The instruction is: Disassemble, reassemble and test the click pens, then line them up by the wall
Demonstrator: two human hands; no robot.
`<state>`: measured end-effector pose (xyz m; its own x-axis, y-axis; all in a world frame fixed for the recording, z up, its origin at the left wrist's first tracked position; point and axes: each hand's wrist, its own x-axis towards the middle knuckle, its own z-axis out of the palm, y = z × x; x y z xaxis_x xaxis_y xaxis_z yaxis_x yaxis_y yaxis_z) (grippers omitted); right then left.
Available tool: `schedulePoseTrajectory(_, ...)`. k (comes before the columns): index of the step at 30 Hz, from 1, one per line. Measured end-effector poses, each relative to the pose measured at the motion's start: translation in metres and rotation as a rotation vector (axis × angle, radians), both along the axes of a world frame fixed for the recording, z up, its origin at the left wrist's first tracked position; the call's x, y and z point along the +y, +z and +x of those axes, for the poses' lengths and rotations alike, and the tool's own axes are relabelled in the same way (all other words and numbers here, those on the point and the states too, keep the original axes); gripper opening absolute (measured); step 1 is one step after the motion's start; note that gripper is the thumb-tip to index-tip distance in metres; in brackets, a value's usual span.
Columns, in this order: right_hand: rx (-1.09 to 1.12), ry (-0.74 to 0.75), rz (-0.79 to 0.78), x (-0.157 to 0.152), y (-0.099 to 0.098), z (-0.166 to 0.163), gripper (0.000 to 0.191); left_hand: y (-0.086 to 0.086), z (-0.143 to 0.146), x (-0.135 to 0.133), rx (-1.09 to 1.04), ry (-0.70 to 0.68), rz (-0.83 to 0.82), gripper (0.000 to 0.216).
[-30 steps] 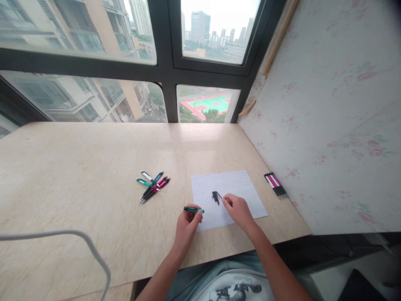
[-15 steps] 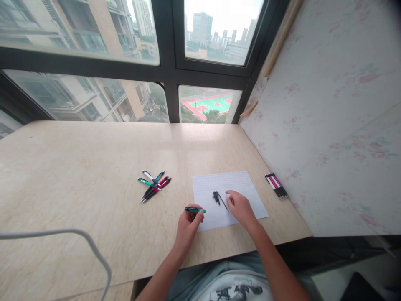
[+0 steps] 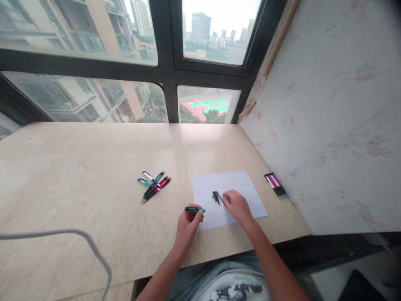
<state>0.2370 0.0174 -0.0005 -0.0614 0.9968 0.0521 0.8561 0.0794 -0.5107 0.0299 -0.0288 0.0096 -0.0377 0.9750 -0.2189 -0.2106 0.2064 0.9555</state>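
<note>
My left hand (image 3: pixel 188 221) is closed around a green and black pen barrel (image 3: pixel 194 209), held level above the lower left edge of a sheet of paper (image 3: pixel 208 217). On the sheet lie small black pen parts (image 3: pixel 216 197) and a thin dark pen refill (image 3: pixel 222 200). My right hand (image 3: pixel 235 205) is over the paper, its thumb and index finger drawn together at the refill. The fingertips partly cover the refill, which still lies low on the sheet.
Left of the paper lies a crossed pile of coloured pens (image 3: pixel 153 187). Several pens (image 3: pixel 276 185) sit side by side near the papered wall (image 3: pixel 328 146). A grey cable (image 3: pixel 84 236) arches at the lower left. Windows (image 3: pixel 169 96) stand behind the table.
My right hand has shifted slightly left, and its fingertips have closed in on the thin refill. My left hand keeps the green pen barrel in about the same place.
</note>
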Motion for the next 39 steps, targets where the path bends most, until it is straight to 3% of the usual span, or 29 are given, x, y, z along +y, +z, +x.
schedulePoseTrajectory(4,0.052,-0.039,0.044,0.0,0.003,-0.001,0.016,0.002,0.0,0.0,-0.005,0.009,-0.007,0.03)
schedulePoseTrajectory(7,0.27,-0.068,0.023,-0.007,0.008,-0.009,0.017,0.003,0.001,0.0,-0.007,-0.003,-0.003,0.028)
schedulePoseTrajectory(9,0.529,-0.074,-0.088,-0.017,0.01,-0.021,0.019,0.002,0.001,0.0,-0.002,-0.017,0.013,0.026)
schedulePoseTrajectory(13,1.08,-0.069,-0.468,-0.039,0.01,-0.053,0.026,0.0,0.001,-0.004,0.098,-0.075,0.107,0.019)
schedulePoseTrajectory(17,1.425,-0.141,-0.602,-0.05,0.007,-0.07,0.026,0.0,0.0,-0.007,0.305,-0.117,0.239,0.012)
schedulePoseTrajectory(20,1.515,-0.155,-0.629,-0.051,0.008,-0.07,0.026,-0.001,0.0,-0.006,0.27,-0.101,0.214,0.014)
schedulePoseTrajectory(25,1.398,-0.097,-0.565,-0.049,0.014,-0.066,0.025,-0.004,0.001,-0.002,-0.039,-0.066,0.02,0.024)
schedulePoseTrajectory(29,1.121,-0.049,-0.399,-0.046,0.015,-0.061,0.022,-0.006,0.002,-0.001,-0.215,-0.061,-0.047,0.026)
schedulePoseTrajectory(35,0.633,0.088,-0.131,-0.045,0.021,-0.055,0.011,-0.004,0.003,-0.001,-0.005,-0.115,0.038,0.021)
schedulePoseTrajectory(39,0.533,0.14,-0.077,-0.044,0.023,-0.044,0.013,-0.003,0.003,-0.001,0.053,-0.133,0.073,0.02)
